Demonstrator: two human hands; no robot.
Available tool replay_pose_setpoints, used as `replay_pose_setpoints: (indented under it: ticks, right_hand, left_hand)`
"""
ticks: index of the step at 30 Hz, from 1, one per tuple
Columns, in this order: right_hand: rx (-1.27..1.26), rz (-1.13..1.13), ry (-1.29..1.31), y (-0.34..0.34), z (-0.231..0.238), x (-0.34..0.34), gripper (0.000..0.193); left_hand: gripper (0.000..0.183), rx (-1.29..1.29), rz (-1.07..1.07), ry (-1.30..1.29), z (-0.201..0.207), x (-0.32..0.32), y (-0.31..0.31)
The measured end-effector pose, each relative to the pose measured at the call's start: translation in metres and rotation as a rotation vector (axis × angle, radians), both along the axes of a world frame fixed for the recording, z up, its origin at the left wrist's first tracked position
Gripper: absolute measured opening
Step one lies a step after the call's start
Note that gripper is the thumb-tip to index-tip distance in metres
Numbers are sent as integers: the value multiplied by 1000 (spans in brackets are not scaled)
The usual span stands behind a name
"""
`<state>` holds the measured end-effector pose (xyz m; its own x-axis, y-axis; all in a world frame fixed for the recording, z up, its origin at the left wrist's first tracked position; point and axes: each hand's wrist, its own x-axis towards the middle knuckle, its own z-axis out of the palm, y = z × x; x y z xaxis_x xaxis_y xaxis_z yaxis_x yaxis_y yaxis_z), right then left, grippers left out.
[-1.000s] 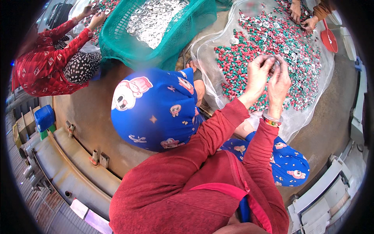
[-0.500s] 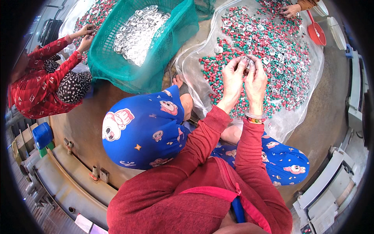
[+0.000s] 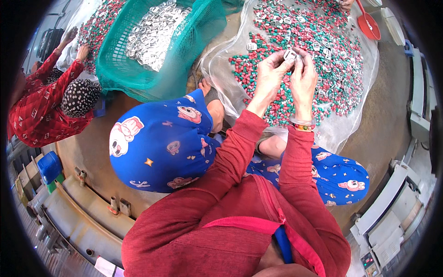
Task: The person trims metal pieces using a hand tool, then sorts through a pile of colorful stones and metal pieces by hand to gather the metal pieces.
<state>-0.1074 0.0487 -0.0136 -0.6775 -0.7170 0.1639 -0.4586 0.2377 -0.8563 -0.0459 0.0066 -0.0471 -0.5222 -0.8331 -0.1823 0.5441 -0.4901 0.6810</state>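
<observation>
Currently both hands work as a pair over the near part of the heap. Left hand (image 3: 271,76): fingers bent, thumb and fingertips pinching a small silver frame (image 3: 290,55). Right hand (image 3: 303,78): thumb and fingertips closed on the same frame from the right. The frame sits between the two sets of fingertips, raised above the heap; its lower edge is partly covered by the fingers. Bracelets (image 3: 302,125) circle the right wrist.

Under and beyond the hands: red and green stones (image 3: 258,78), spread thickly on a translucent sheet (image 3: 339,127). More silver frames lie scattered among them, mostly on the far and right parts; one light frame (image 3: 251,46) lies at the heap's left edge, to the left of the hands.

Left of the sheet: green basket (image 3: 107,57), with green netting along its right side, holding a pile of silver frames (image 3: 157,39). Far right: red scoop (image 3: 369,26), just beside the sheet's edge, and a pale tub (image 3: 393,27) to its right. A co-worker's hand (image 3: 346,4) shows at the far edge, cut off; its grip cannot be told. Far left: a second co-worker in a red patterned sleeve (image 3: 69,76), hands near another heap (image 3: 94,39) of red and green stones.
</observation>
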Motion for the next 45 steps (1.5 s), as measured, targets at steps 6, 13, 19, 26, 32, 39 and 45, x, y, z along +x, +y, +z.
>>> replay_pose_setpoints:
  ticks: [6, 13, 19, 26, 32, 39, 45]
  right_hand:
    - [-37, 48, 49, 1, 8, 8, 18]
    - [-62, 46, 92, 4, -3, 4, 20]
    - [-15, 35, -50, 1, 1, 16, 21]
    - [-10, 18, 2, 3, 0, 11, 22]
    - [-5, 27, -65, 1, 0, 18, 19]
    - [29, 12, -92, 3, -19, 9, 17]
    - [-74, 48, -393, 5, -27, 6, 14]
  left_hand:
    - [23, -62, 9, -148, 2, 5, -2]
    - [20, -120, 14, -134, -3, 5, 3]
    - [20, -3, 5, -72, -12, 8, -5]
    - [15, -13, 6, -13, -11, 6, -1]
    - [23, 127, -49, -1, -24, 13, -5]
    - [32, 133, 7, 43, -21, 17, -4]
    - [39, 94, 55, 19, -27, 19, -3]
